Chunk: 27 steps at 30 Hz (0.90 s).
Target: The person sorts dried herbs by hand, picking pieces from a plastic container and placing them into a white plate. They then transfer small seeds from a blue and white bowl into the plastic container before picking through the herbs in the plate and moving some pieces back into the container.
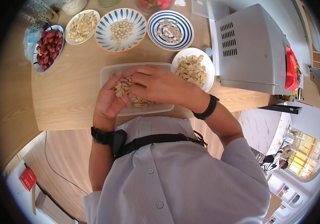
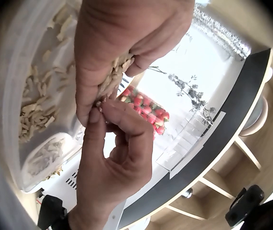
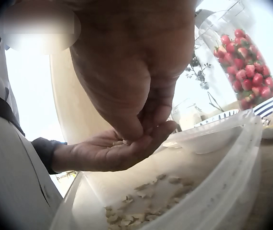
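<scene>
Now, dried slices (image 1: 122,88) lie in the cupped left hand (image 1: 107,101); the right hand (image 1: 163,84) pinches one above.

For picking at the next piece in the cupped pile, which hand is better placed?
Probably the right hand: its fingertips are at the dried slices from above, while the left hand is cupped beneath them, over the plastic container.
</scene>
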Each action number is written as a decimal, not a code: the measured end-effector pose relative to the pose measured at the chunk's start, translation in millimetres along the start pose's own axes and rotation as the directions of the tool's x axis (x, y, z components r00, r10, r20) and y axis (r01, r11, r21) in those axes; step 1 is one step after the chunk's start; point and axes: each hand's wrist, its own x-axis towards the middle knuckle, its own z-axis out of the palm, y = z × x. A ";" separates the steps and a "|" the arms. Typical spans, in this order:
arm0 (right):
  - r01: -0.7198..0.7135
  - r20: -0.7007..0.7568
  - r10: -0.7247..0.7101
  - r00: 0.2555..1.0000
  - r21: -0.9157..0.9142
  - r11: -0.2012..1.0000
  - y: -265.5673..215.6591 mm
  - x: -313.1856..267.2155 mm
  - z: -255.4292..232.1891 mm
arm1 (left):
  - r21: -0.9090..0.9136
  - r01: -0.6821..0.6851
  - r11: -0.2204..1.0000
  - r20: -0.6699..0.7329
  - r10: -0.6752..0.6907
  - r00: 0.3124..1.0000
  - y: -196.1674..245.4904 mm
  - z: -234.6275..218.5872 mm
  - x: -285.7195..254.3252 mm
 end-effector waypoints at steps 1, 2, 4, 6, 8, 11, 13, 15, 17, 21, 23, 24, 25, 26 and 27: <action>0.015 -0.025 -0.015 1.000 -0.023 1.000 0.6 -1.0 -0.3 | 0.001 -0.003 1.000 0.002 0.003 1.000 -0.3 3.3 0.6; 0.018 -0.022 -0.018 1.000 -0.033 0.999 1.3 -2.0 -0.3 | 0.002 -0.006 1.000 0.005 0.006 1.000 -0.6 5.9 1.0; 0.024 -0.019 -0.025 1.000 -0.051 0.998 3.1 -3.4 -0.1 | 0.012 -0.001 1.000 -0.010 0.001 1.000 -0.8 8.3 1.3; 0.031 -0.012 -0.031 0.999 -0.049 0.998 4.7 -4.4 -0.3 | 0.012 0.004 1.000 -0.004 -0.004 1.000 -0.1 9.0 0.8; 0.002 -0.026 -0.001 1.000 0.048 0.999 7.0 -5.4 -1.9 | 0.000 0.013 1.000 0.027 -0.013 1.000 0.7 9.3 1.1; -0.142 -0.059 0.172 0.983 0.339 0.930 12.7 -5.8 -7.4 | 0.043 -0.009 0.999 -0.036 0.011 0.999 -0.7 12.6 1.5; -0.296 -0.041 0.369 0.928 0.522 0.800 18.4 -8.9 -15.0 | 0.058 -0.014 0.998 -0.034 0.015 0.999 -2.8 26.3 2.9; -0.427 -0.066 0.527 0.847 0.504 0.751 38.1 -14.0 -22.4 | 0.068 -0.012 0.998 -0.034 0.015 0.999 -2.5 34.6 1.9; -0.524 -0.094 0.620 0.779 0.445 0.726 65.9 -19.4 -26.4 | 0.080 0.000 0.997 -0.033 0.003 0.999 -2.6 38.0 1.1; -0.585 -0.123 0.621 0.774 0.235 0.776 115.1 -32.6 -18.6 | 0.051 0.002 0.999 -0.006 -0.002 1.000 -2.4 38.6 2.7; -0.521 -0.182 0.525 0.831 0.074 0.850 126.5 -35.0 -10.0 | 0.028 -0.005 1.000 -0.001 0.005 1.000 -2.7 34.9 1.6; -0.499 -0.230 0.493 0.839 0.036 0.866 127.2 -38.7 -4.7 | -0.001 -0.009 1.000 0.009 0.009 1.000 -3.2 33.7 0.5; -0.474 -0.275 0.456 0.847 -0.002 0.880 119.6 -32.5 -6.3 | -0.031 -0.015 0.999 0.019 0.015 1.000 -3.1 32.6 0.8; -0.448 -0.317 0.414 0.853 -0.041 0.893 110.9 -26.1 -6.7 | -0.063 -0.023 0.998 0.028 0.025 0.999 -3.3 31.2 1.3; -0.461 -0.341 0.441 0.830 0.026 0.887 97.8 -20.4 -3.2 | -0.070 -0.032 0.997 0.018 0.033 0.999 -4.0 30.9 1.6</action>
